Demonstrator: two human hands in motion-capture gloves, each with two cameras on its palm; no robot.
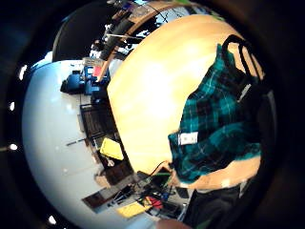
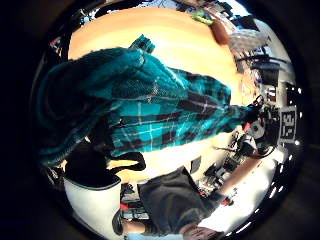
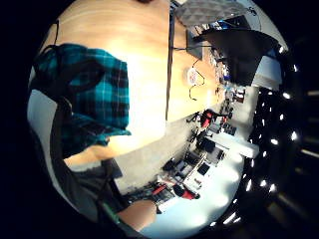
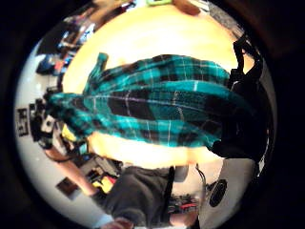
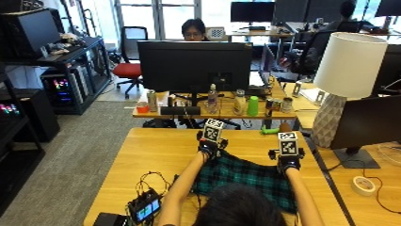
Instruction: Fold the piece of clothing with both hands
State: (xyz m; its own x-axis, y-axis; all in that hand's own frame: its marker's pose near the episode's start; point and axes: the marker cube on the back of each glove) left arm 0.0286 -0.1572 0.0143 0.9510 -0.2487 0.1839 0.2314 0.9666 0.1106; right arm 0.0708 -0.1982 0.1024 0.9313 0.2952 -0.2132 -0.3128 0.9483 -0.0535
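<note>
A teal and black plaid garment (image 5: 244,178) lies on the wooden table (image 5: 150,150) in front of the person. My left hand (image 5: 208,149) holds its far left corner and my right hand (image 5: 289,164) holds its far right corner. The cloth (image 4: 162,109) stretches in a band from the right palm across to the other hand (image 4: 45,125). It bunches close to the left palm as folded cloth (image 2: 100,85). A white label (image 1: 187,138) shows on the garment (image 1: 214,129). The near part is hidden behind the person's head.
A small screen device (image 5: 145,207) with cables sits at the table's near left. A green object (image 5: 270,131) lies at the far edge. A white lamp (image 5: 341,80) and a tape roll (image 5: 363,185) stand on the right table. A monitor (image 5: 194,66) is behind.
</note>
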